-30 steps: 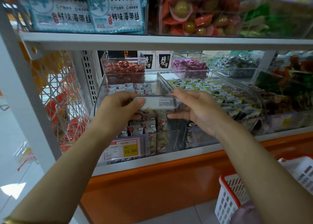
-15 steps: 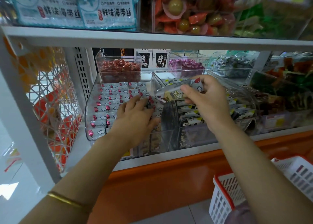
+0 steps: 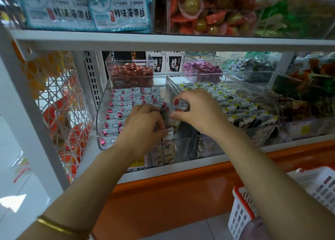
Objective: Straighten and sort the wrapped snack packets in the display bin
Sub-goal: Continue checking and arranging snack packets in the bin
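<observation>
Crowding the bin's (image 3: 100,120) right wall, both hands work beneath the shelf (image 3: 163,40); open room lies only over the packets (image 3: 123,104) rowed at left. Since half a second ago the right hand (image 3: 199,113) has dropped from above the next bin (image 3: 257,133) and pinches a packet (image 3: 180,105) between thumb and fingers, just beside the left hand (image 3: 143,125), whose fingers have curled down, gripping packets at the front.

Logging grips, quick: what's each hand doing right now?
Left hand: fingers curled among the snack packets; grip cannot be told.
Right hand: pinches one cloud-print packet.
</observation>
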`<state>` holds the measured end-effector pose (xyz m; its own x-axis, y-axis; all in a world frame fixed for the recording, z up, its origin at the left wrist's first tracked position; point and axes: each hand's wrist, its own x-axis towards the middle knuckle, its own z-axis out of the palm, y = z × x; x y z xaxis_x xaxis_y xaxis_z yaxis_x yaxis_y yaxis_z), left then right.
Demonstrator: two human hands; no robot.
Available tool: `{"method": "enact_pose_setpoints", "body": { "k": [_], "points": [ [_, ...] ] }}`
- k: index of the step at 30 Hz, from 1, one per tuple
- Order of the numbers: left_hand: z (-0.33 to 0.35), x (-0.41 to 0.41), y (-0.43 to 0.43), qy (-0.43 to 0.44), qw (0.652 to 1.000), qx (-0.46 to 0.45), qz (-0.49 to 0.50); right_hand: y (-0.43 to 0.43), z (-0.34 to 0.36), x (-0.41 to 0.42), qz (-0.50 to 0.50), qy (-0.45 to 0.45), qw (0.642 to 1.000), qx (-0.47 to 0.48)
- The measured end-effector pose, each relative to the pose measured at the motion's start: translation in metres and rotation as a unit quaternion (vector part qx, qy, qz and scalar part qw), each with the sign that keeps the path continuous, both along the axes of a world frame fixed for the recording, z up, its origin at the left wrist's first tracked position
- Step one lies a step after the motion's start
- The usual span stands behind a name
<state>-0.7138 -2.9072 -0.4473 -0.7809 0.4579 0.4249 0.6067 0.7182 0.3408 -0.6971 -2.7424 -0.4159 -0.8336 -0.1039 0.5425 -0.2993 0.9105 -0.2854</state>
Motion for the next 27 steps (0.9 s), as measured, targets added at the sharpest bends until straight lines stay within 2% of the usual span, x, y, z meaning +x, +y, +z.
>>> {"method": "enact_pose_setpoints", "body": {
  "k": [3, 7, 10, 16, 19, 22, 24, 27],
  "points": [
    [0.0, 0.002, -0.001, 0.019, 1.0, -0.009, 0.006, -0.009, -0.003, -0.003, -0.015, -0.017, 0.996, 0.081],
    [0.005, 0.001, -0.007, -0.015, 1.0, 0.024, 0.0, -0.012, -0.011, -0.006, 0.021, -0.116, 0.976, 0.186],
    [0.009, -0.002, -0.012, -0.025, 0.999, 0.034, 0.014, -0.01, -0.011, -0.009, 0.03, -0.129, 0.979, 0.155],
    [0.009, -0.004, -0.016, -0.053, 0.998, 0.035, 0.017, -0.005, 0.001, -0.019, 0.02, -0.052, 0.998, 0.03],
    [0.011, -0.004, -0.017, -0.058, 0.997, 0.044, 0.019, -0.002, 0.003, -0.029, -0.013, -0.036, 0.997, 0.068],
    [0.012, -0.004, -0.018, -0.065, 0.996, 0.052, 0.017, -0.005, 0.002, -0.037, -0.041, -0.087, 0.985, 0.14],
    [0.012, -0.005, -0.019, -0.066, 0.996, 0.059, 0.018, -0.008, 0.001, -0.039, -0.062, -0.09, 0.977, 0.182],
    [0.013, -0.006, -0.021, -0.069, 0.995, 0.071, 0.028, -0.011, -0.002, -0.038, -0.066, -0.069, 0.979, 0.183]
  ]
}}
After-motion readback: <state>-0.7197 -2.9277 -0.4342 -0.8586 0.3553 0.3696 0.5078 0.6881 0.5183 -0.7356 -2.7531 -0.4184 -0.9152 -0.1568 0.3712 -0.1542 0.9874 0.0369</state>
